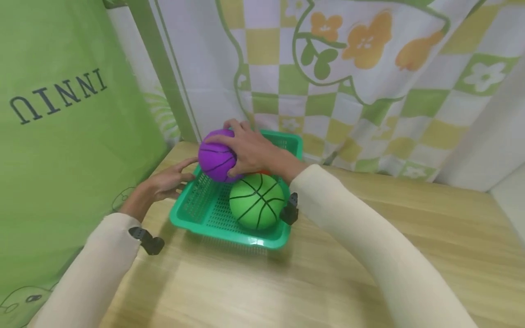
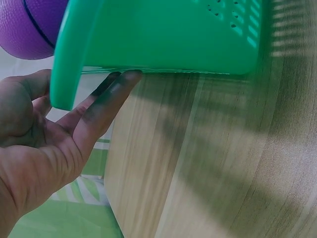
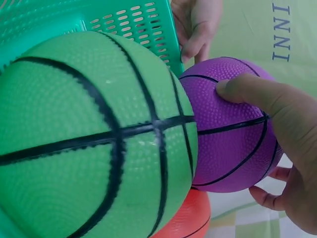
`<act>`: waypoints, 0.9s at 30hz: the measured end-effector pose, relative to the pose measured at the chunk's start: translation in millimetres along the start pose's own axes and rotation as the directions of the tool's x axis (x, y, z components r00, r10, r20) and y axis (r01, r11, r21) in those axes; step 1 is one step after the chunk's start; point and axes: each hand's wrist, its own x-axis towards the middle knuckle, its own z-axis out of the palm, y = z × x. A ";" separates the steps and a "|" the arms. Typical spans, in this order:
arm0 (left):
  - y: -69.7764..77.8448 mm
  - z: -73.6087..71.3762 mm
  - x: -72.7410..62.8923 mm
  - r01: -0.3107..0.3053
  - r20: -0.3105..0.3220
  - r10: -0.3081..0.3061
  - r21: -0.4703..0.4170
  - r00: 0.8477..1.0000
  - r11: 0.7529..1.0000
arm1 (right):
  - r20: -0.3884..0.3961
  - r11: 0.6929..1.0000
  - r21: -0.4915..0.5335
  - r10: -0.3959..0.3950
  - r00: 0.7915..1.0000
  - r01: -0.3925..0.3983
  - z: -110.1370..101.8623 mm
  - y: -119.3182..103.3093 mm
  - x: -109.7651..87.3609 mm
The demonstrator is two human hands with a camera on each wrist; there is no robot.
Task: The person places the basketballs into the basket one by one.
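Note:
In the head view my right hand (image 1: pixel 256 152) grips a purple toy basketball (image 1: pixel 217 157) over the far left corner of a green plastic basket (image 1: pixel 229 234). Its thumb and fingers spread round the ball, as the right wrist view also shows. A larger light green toy basketball (image 1: pixel 257 200) sits in the basket. Behind it, an orange-red ball (image 3: pixel 190 218) is mostly hidden. My left hand (image 1: pixel 170 182) is at the basket's left side; in the left wrist view its extended fingers (image 2: pixel 106 106) lie along the outer wall, below the rim.
The basket stands on a light wood table (image 1: pixel 340 278). A green cloth (image 1: pixel 61 150) with dark lettering hangs at the left. Behind the table hangs a checked, flowered curtain (image 1: pixel 303 105). A pale wall (image 1: pixel 492 150) lies to the right.

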 end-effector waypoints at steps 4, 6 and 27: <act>0.8 1.7 -0.3 -0.004 -0.009 0.004 -0.002 1.000 1.000 | 0.060 0.992 -0.114 0.053 0.997 -0.046 -2.4 -5.2 6.2; 1.2 1.6 -0.3 -0.006 -0.017 0.006 0.001 1.000 1.000 | 0.078 0.985 -0.162 0.067 0.995 -0.054 -3.4 -6.6 9.6; 3.1 2.1 -2.9 0.006 -0.019 -0.005 0.015 1.000 1.000 | 0.312 0.968 -0.249 0.062 0.948 0.018 10.6 -24.2 36.9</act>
